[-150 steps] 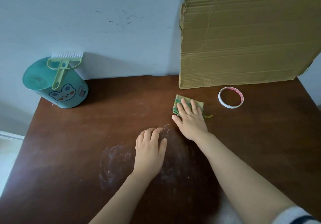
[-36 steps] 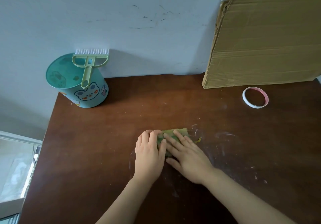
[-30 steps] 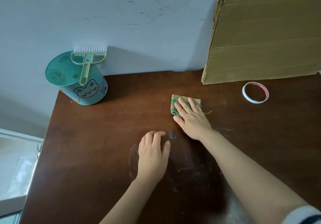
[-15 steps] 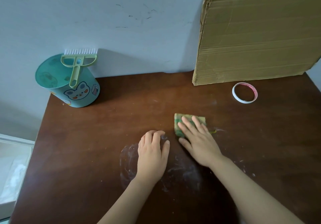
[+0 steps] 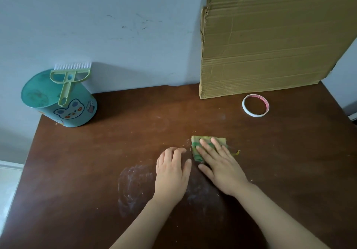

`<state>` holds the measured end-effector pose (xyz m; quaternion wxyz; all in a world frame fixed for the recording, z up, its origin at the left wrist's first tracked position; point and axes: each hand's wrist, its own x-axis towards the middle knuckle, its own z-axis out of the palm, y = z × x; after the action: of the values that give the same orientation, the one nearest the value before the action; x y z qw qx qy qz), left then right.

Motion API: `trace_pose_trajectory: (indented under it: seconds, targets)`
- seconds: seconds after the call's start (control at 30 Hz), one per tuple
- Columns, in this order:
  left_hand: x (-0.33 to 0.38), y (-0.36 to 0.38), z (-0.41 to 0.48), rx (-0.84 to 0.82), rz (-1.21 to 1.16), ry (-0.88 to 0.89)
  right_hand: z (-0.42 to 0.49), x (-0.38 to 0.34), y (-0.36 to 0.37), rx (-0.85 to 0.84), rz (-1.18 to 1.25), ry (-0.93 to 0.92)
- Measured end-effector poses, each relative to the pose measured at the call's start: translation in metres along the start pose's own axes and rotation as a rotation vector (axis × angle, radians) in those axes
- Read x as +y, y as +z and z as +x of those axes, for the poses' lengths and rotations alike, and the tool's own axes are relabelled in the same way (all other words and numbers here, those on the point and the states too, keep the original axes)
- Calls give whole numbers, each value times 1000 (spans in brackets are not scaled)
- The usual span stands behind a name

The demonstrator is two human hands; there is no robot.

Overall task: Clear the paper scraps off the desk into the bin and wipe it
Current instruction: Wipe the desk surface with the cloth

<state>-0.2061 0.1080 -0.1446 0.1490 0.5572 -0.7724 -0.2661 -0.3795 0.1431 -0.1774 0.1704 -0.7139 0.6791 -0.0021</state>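
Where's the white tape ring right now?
Head view: the white tape ring lies flat far right on the brown wooden desk, just in front of the brown cardboard sheet.

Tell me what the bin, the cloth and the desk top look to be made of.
The bin: likely plastic, smooth teal wall with a slight sheen and a printed bear. The cloth: woven fabric, yellow-green, matte, with frayed threads trailing from its edge. The desk: wood or wood-look laminate, dark brown, semi-gloss; which one cannot be told.
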Motion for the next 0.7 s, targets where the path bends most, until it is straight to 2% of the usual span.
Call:
trace_pose_trajectory:
  seconds: [0.2, 0.3, 0.43, 0.53, 0.7]
  targets:
    - [13, 6, -6, -13, 21, -33, 57, 18, -21, -39, -5, 147]
    - [19, 10, -9, 8, 22, -51, 45, 8, -14, -36, -1, 57]
    - [27, 15, -13, 26, 23, -59, -14, 8, 2, -49, 14, -95]
    - [33, 19, -19, 9, 55, -68, -33, 34, -1, -35, -7, -28]
    - [41, 25, -31, -62, 105, -74, 6, 53, -19, -46, -14, 131]
